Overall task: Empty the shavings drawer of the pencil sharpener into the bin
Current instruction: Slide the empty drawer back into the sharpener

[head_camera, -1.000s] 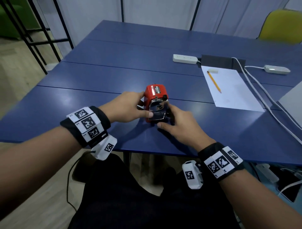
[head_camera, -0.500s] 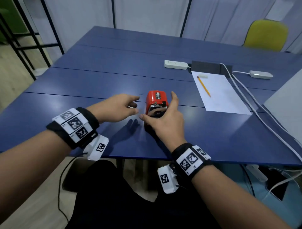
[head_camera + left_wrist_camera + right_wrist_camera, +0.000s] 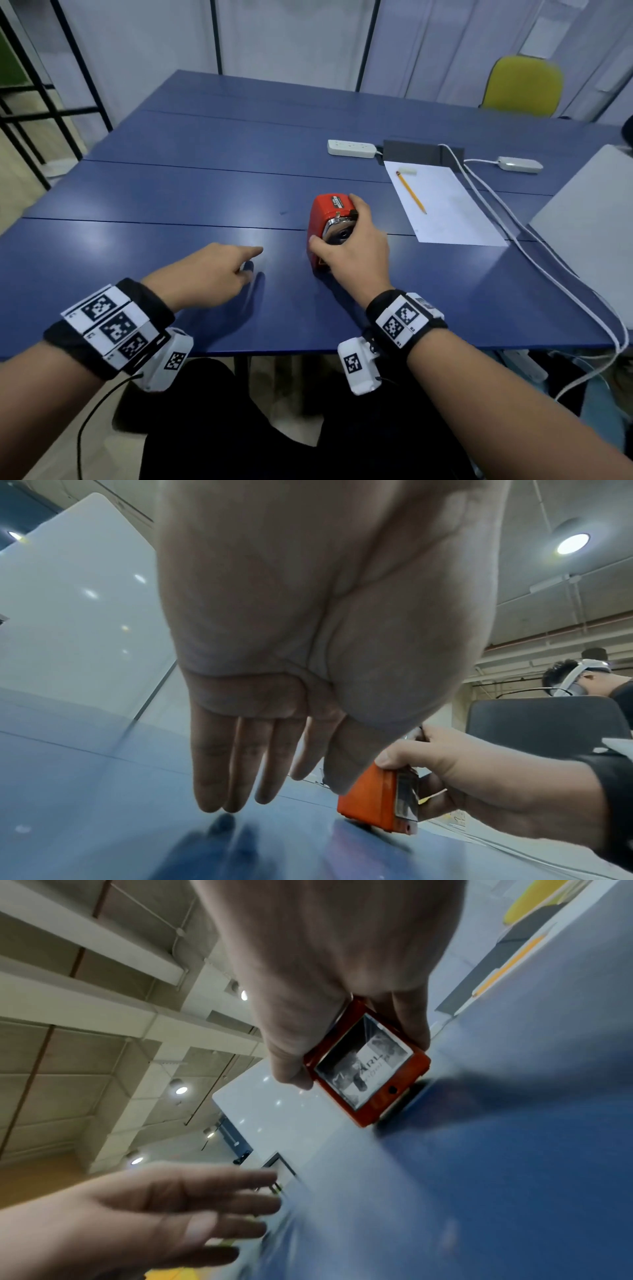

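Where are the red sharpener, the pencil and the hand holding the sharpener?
red sharpener (image 3: 328,207), head view, on its red top.
pencil (image 3: 411,193), head view, mid-shaft, lying on paper.
right hand (image 3: 356,253), head view, back of the hand.

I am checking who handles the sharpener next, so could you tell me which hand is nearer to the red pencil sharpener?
Right. The right hand grips the red pencil sharpener from its near side; the left hand hovers open over the table, apart from it.

black wristbands (image 3: 144,315), checkered tags, white cameras (image 3: 359,368)
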Tool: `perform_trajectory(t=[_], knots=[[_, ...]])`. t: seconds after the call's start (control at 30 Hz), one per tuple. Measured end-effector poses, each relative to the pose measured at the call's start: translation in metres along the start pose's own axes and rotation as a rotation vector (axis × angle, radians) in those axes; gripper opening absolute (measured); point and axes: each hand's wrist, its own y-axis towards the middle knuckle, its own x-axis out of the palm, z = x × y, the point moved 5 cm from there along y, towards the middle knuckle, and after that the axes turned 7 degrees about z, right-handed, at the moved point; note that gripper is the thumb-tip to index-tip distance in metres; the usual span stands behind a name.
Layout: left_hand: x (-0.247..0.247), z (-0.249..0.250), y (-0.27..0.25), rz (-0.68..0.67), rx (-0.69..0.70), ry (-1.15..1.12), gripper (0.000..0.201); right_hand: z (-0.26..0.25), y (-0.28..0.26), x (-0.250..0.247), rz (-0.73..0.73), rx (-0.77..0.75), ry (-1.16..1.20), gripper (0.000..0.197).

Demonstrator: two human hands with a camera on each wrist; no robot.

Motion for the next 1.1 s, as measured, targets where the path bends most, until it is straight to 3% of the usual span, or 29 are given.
perform_trajectory(t=[0.37, 0.77, 1.0, 1.1], knots=[[0.012, 0.014, -0.003, -0.047, 0.087, 0.090, 0.066, 0.028, 0.130, -0.032, 0.094, 0.047, 0.020, 0.093], [0.013, 0.045, -0.001, -0.084, 0.052, 0.078, 0.082, 0.068, 0.254, 0.022, 0.116, 0.113, -0.027, 0.096], [0.020, 0.047, 0.005, -0.205, 0.023, 0.157, 0.085, 0.072, 0.291, 0.041, 0.123, 0.102, -0.039, 0.094], [0.016, 0.048, 0.007, -0.161, -0.016, 0.106, 0.085, 0.072, 0.295, 0.049, 0.113, 0.098, -0.048, 0.095]])
